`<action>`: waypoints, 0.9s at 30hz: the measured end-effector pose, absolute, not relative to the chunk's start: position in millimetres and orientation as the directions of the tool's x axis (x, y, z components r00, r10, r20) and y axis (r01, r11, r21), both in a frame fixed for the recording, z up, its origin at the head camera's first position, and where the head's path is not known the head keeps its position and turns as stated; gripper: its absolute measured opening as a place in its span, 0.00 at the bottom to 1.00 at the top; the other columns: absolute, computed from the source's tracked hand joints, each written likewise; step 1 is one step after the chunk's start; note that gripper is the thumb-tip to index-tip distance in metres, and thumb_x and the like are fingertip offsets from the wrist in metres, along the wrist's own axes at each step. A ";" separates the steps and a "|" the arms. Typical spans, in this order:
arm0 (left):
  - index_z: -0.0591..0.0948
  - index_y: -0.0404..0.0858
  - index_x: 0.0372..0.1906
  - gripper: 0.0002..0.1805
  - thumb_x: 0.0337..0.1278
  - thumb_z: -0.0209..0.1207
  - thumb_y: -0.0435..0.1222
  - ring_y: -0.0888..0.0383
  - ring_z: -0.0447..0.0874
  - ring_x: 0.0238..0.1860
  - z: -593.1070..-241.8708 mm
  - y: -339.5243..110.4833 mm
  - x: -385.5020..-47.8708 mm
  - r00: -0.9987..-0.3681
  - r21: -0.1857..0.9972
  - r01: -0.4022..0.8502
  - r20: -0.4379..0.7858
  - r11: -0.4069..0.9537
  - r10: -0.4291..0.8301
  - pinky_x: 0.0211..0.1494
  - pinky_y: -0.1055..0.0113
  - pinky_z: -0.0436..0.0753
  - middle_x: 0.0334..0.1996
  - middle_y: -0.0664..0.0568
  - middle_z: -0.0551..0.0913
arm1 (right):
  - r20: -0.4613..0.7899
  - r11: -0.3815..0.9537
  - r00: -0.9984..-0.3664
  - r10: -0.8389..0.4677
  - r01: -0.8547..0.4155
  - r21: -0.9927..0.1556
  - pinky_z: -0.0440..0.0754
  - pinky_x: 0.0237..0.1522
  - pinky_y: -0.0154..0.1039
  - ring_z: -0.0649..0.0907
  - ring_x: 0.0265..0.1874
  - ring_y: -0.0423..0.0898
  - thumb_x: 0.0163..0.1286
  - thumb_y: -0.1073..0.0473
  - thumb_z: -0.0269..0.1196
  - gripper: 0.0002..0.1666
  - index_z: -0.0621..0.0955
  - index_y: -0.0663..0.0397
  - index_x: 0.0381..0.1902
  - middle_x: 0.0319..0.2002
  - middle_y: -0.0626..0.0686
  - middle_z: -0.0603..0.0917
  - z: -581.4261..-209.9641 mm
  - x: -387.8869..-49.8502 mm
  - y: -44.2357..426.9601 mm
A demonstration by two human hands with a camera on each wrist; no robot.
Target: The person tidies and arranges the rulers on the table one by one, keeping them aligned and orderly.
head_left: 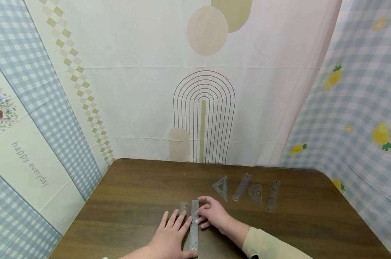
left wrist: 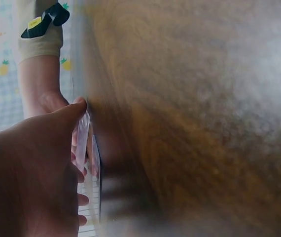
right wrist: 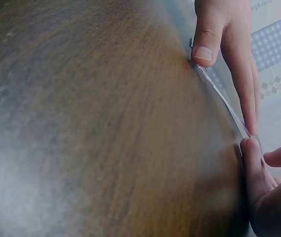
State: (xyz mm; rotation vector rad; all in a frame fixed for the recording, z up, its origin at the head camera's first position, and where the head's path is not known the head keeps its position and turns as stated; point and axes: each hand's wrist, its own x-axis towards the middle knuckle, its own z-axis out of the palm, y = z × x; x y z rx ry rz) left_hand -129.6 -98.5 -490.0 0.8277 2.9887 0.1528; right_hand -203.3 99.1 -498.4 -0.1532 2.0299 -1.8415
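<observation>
A clear ruler (head_left: pixel 194 225) lies lengthwise near the front of the table; in the right wrist view the ruler (right wrist: pixel 224 101) appears edge-on. My left hand (head_left: pixel 171 233) rests with spread, straight fingers at its left side, the thumb on its near end. Beyond those fingertips shows the end of a second clear ruler (head_left: pixel 183 206), the rest of it hidden under the hand. From the right, my right hand (head_left: pixel 214 214) touches the first ruler's long edge with loosely bent fingers. In the left wrist view, the left hand (left wrist: pixel 37 168) hides much of the ruler (left wrist: pixel 83 136).
Toward the back right of the brown table (head_left: pixel 134 187) lie a clear set square (head_left: pixel 224 190), another ruler (head_left: pixel 242 187), a protractor (head_left: pixel 255 195) and a ruler with small holes (head_left: pixel 273 196). Patterned cloth (head_left: pixel 143 100) hangs behind and at both sides.
</observation>
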 end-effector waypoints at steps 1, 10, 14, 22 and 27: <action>0.67 0.46 0.75 0.55 0.48 0.49 0.77 0.40 0.57 0.74 -489.0 -98.2 -129.0 -0.859 0.098 0.508 -0.017 0.856 0.512 0.72 0.38 0.53 0.73 0.45 0.64 | -0.213 0.141 -0.917 -0.337 0.175 -0.975 0.83 0.21 0.38 0.86 0.25 0.47 0.69 0.69 0.57 0.30 0.66 0.65 0.68 0.37 0.58 0.83 -498.0 -203.0 99.1; 0.65 0.47 0.76 0.56 0.47 0.48 0.78 0.40 0.55 0.74 -491.2 -99.3 -130.6 -0.859 0.129 0.500 -0.052 0.856 0.510 0.72 0.37 0.51 0.74 0.45 0.63 | -0.238 0.244 -0.918 -0.319 0.163 -0.956 0.77 0.14 0.33 0.86 0.23 0.48 0.67 0.69 0.61 0.29 0.69 0.63 0.66 0.34 0.57 0.82 -493.6 -205.3 98.5; 0.65 0.47 0.75 0.56 0.47 0.44 0.80 0.40 0.55 0.74 -496.7 -101.6 -132.7 -0.855 0.138 0.508 -0.045 0.851 0.517 0.72 0.38 0.51 0.74 0.46 0.63 | -0.229 0.278 -0.917 -0.326 0.138 -0.951 0.76 0.14 0.32 0.83 0.19 0.44 0.66 0.69 0.62 0.29 0.71 0.64 0.64 0.33 0.56 0.82 -493.7 -206.8 99.0; 0.65 0.49 0.75 0.56 0.46 0.43 0.81 0.42 0.55 0.75 -501.5 -103.8 -133.7 -0.858 0.097 0.506 -0.045 0.857 0.511 0.73 0.39 0.52 0.74 0.48 0.63 | -0.200 0.369 -0.915 -0.351 0.062 -0.928 0.67 0.10 0.30 0.74 0.11 0.39 0.66 0.68 0.63 0.27 0.73 0.63 0.63 0.28 0.53 0.83 -493.9 -208.2 100.1; 0.66 0.48 0.75 0.57 0.46 0.42 0.81 0.41 0.55 0.75 -501.5 -104.8 -133.7 -0.856 0.115 0.509 -0.035 0.853 0.516 0.72 0.38 0.52 0.74 0.47 0.63 | -0.217 0.398 -0.896 -0.388 0.049 -0.916 0.66 0.10 0.30 0.72 0.10 0.39 0.65 0.67 0.64 0.29 0.72 0.63 0.64 0.26 0.53 0.82 -488.9 -208.8 102.3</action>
